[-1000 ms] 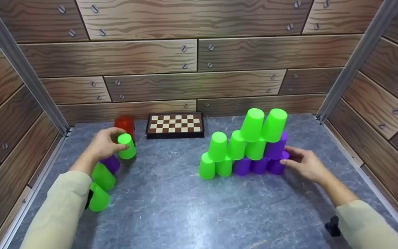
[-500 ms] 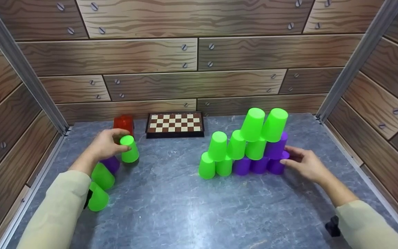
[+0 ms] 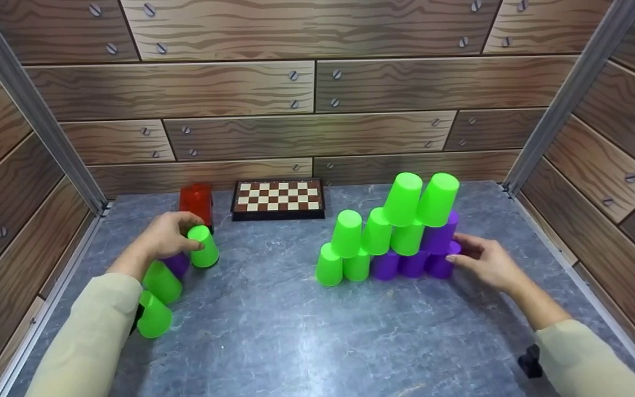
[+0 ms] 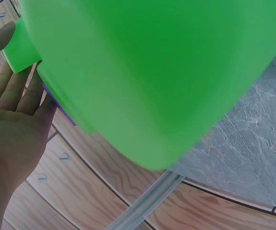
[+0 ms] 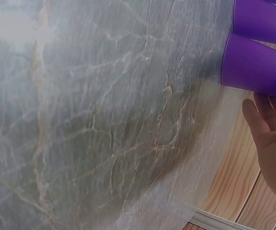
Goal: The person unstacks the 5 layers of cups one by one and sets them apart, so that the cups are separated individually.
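On the left, my left hand (image 3: 166,236) pinches an upside-down green cup (image 3: 204,249) between thumb and fingers, at the tabletop. In the left wrist view that cup (image 4: 25,50) shows beyond a big green cup (image 4: 152,72) close to the lens. My right hand (image 3: 485,262) holds the lower right purple cup (image 3: 439,266) of a stepped stack, thumb in front and fingers behind. Several upside-down green and purple cups make up the stack, with two green cups (image 3: 403,198) at its top. Most of the right thumb is cut off in the right wrist view.
Beside and under the left forearm lie a purple cup (image 3: 177,264) and two green cups (image 3: 161,282), tilted. A red object (image 3: 196,201) and a checkered board (image 3: 278,197) sit by the back wall. Wood-patterned walls enclose the grey marbled table (image 3: 273,331).
The left hand has brought its green cup a little down and toward me, with a slight sideways shift. My right hand and the stack stay in place.
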`<state>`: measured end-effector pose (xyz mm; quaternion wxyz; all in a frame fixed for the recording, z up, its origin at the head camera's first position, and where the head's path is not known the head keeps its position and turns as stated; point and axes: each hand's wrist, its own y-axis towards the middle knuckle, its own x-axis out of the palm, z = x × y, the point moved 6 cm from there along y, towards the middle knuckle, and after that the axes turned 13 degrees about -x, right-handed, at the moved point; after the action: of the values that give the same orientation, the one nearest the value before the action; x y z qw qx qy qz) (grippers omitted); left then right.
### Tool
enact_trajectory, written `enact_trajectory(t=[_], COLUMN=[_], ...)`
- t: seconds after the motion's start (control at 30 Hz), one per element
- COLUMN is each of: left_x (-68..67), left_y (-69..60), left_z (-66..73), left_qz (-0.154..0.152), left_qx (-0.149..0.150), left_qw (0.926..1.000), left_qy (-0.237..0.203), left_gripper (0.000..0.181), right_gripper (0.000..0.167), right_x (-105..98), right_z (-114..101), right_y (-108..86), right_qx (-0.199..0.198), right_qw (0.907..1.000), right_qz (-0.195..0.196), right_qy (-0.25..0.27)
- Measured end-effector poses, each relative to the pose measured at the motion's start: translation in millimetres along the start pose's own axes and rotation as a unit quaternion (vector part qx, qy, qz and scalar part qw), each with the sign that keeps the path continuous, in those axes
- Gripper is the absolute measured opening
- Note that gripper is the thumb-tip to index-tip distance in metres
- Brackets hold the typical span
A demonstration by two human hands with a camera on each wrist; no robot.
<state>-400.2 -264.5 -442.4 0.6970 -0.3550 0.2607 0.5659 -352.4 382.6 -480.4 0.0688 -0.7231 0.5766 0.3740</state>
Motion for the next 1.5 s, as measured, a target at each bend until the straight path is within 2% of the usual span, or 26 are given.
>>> enact_trajectory(t=[0.13,0.43,0.57,0.77,1.0,1.17,1.33,1.5], left_x=[1.3,2.6,3.0,4.0,5.6,-0.6,-14.8,-26.2], left_y=[0.7,1.9,3.5,4.7,3.1,-4.9,-17.8,-29.7], left_z=[-0.5,1.2,-0.2,0.1,-1.5,-1.2,14.8,50.5], left_qz=[-0.006,-0.003,-0.002,-0.002,-0.007,0.002,0.023,0.066], left_qx=[-0.006,0.009,0.002,0.008,0.007,0.011,0.010,0.040], left_qw=[0.9999,0.9998,0.9997,0.9996,0.9997,0.9998,0.9997,0.9963], left_qy=[0.007,0.014,0.024,0.027,0.020,0.014,-0.001,-0.039], left_gripper=[0.054,0.058,0.057,0.053,0.056,0.059,0.061,0.059], right_gripper=[0.058,0.055,0.056,0.057,0.056,0.056,0.058,0.058], right_x=[0,1,0,0,0,2,4,0], right_z=[0,-2,-2,-2,0,-1,-2,-3], right_y=[-0.3,-0.6,-0.6,-0.4,-1.3,1.3,1.1,1.0], right_qx=[0.002,-0.009,-0.006,-0.003,-0.001,-0.005,-0.004,-0.006], right_qw=[1.0000,0.9999,1.0000,1.0000,1.0000,1.0000,1.0000,0.9999], right_qz=[0.000,0.005,0.004,0.002,0.002,-0.001,-0.004,-0.002], right_qy=[-0.001,0.006,0.003,0.001,-0.005,-0.006,0.002,-0.011])
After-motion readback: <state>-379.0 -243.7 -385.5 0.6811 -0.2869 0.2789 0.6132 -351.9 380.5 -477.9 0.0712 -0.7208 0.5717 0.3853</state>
